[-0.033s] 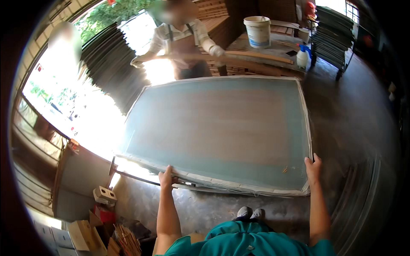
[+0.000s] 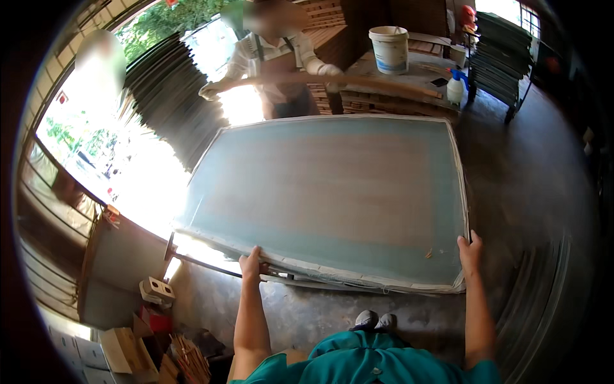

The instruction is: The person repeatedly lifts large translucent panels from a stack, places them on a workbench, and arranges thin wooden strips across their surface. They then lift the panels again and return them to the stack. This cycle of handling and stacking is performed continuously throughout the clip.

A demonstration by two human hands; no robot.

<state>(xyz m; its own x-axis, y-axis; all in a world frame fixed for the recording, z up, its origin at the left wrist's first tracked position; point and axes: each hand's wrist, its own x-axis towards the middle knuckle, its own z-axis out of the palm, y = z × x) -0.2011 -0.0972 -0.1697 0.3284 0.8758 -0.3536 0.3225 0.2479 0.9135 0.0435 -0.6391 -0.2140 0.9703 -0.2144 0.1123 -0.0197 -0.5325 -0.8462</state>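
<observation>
The screen [image 2: 326, 185], a large rectangular panel with a pale taped rim, lies face up before the wearer, filling the middle of the view, its surface greyish brown at the centre and blue-green round the margin. The left hand [image 2: 250, 265] grips the near edge, left of centre, thumb over the top; the other fingers pass beneath and are largely hidden. The right hand [image 2: 470, 253] is clamped on the right edge, just above the near corner, thumb on the rim and fingers along its outer side. A small yellowish scrap [image 2: 429, 254] rests on the screen near that corner. A dark metal bar [image 2: 211, 264] shows below the near left edge; what bears the panel's weight cannot be told. Beyond the far edge stands a co-worker [image 2: 278, 64] in an apron and whitish gloves, both hands on a long wooden board [image 2: 390, 86]. To the right of this person, a white bucket [image 2: 389, 51] stands on a worktop [image 2: 422, 66], with a blue-topped spray bottle [image 2: 455, 89] near its right end. A wheeled rack [image 2: 502, 57] of dark sheets stands farther right. An opened carton [image 2: 126, 351] lies at lower left.
</observation>
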